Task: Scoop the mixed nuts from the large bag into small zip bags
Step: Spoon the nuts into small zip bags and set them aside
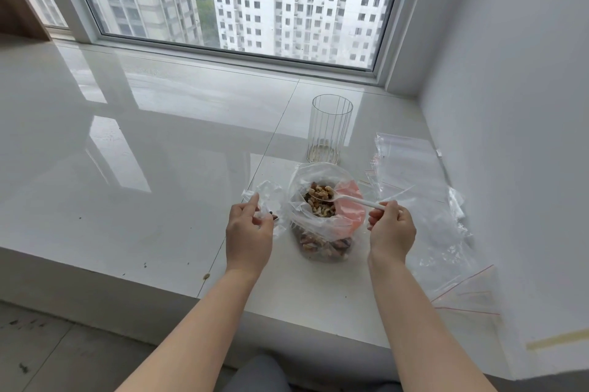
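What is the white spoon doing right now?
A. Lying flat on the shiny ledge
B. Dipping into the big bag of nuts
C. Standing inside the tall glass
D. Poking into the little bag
B. The right hand holds the white spoon by its handle, and its bowl sits loaded with nuts in the open mouth of the large bag; the small zip bag waits in the left hand.

Bare forearms [424, 312], grey trousers [258, 374]
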